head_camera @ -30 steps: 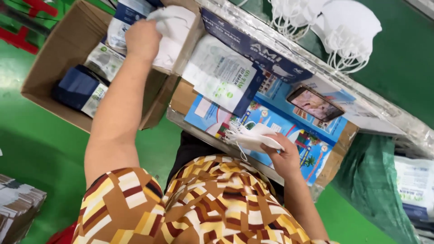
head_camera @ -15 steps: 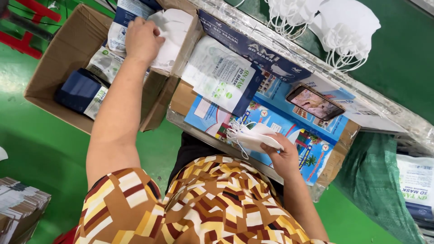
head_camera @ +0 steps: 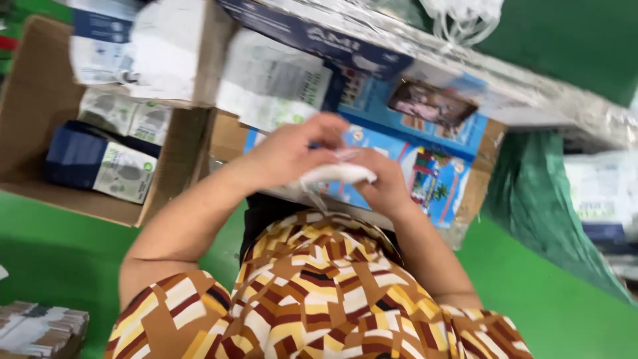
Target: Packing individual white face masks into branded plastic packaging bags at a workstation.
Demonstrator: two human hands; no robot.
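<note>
Two hands meet over a blue printed board (head_camera: 425, 166), beside a brown box (head_camera: 40, 119) of packets. Left hand (head_camera: 289, 153) and right hand (head_camera: 385, 183) both pinch a white mask (head_camera: 335, 174), its long axis lying across, left to right. Its dangling loops might snag or slip free.

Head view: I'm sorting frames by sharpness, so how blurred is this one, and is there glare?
Head view: motion blur smears the whole frame; both the left hand and right hand around the white mask are soft, the cardboard box too; lighting is even, with mild shine on the plastic wrap.
</note>
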